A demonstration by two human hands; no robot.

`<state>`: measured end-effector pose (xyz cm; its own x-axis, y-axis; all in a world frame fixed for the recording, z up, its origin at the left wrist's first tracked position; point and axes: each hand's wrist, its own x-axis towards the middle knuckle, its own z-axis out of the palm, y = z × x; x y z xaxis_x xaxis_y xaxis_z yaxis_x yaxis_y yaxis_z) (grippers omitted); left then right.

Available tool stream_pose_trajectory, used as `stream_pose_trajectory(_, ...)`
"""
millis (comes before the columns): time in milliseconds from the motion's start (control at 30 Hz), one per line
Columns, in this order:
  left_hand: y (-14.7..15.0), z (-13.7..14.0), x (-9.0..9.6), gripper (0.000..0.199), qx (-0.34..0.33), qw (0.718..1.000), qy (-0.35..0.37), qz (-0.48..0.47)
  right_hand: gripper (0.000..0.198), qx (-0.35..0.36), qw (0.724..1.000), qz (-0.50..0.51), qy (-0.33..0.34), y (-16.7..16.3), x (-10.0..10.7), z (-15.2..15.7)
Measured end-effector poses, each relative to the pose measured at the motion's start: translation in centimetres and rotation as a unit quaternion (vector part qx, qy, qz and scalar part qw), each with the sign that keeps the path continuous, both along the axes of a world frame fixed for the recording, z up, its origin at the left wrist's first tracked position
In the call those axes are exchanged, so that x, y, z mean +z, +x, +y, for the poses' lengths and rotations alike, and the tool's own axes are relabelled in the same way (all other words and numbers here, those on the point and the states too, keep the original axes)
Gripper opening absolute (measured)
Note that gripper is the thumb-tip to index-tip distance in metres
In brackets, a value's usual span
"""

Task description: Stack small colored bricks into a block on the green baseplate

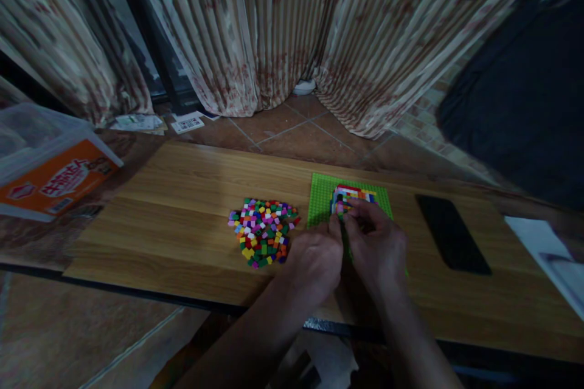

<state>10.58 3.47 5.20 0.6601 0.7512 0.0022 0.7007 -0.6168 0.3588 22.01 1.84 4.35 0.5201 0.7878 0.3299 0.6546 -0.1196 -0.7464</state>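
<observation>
A bright green studded baseplate [320, 194] lies on the wooden table, and a low block of multicoloured toy bricks [354, 192] is built up on it. Both hands meet at the near left corner of that block. My left hand [317, 255] is closed, its fingertips at the bricks; whatever it pinches is hidden. My right hand [376, 243] has its thumb and fingers bent together over the bricks, and what lies between them is too small to make out. Left of my hands spreads a loose pile of small coloured bricks [262, 231].
A black phone-like slab [451, 234] lies right of the baseplate, with white paper [542, 249] beyond it. At the far left stands a clear plastic box [41, 158] with an orange label. Striped curtains [283, 24] hang behind the wooden table [182, 213].
</observation>
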Motion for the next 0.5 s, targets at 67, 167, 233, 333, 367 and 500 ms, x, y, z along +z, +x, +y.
stream_pose_trajectory(67, 0.15, 0.00, -0.04, 0.048, 0.005, 1.000, 0.013, 0.008, 0.025, 0.004, 1.000, 0.002, 0.005, 0.06, -0.06, 0.03)
stream_pose_trajectory(167, 0.19, -0.01, 0.21, 0.045, 0.002, 1.000, 0.022, 0.020, 0.025, 0.014, 1.000, 0.011, 0.013, 0.20, -0.01, 0.11)
stream_pose_trajectory(233, 0.17, -0.02, 0.45, 0.044, 0.000, 0.999, 0.029, 0.029, 0.024, 0.017, 1.000, 0.010, 0.011, 0.29, 0.17, 0.19)
stream_pose_trajectory(333, 0.22, -0.02, 0.72, 0.041, 0.000, 0.999, 0.031, 0.045, 0.024, 0.020, 1.000, 0.009, -0.008, 0.38, 0.53, 0.31)
stream_pose_trajectory(367, 0.27, -0.01, 0.77, 0.041, 0.002, 0.998, 0.030, 0.050, 0.024, 0.020, 1.000, 0.009, -0.016, 0.40, 0.63, 0.34)
stream_pose_trajectory(500, 0.50, 0.09, 0.78, 0.038, 0.010, 0.997, 0.029, 0.066, 0.025, 0.019, 0.999, 0.013, -0.031, 0.37, 0.91, 0.54)
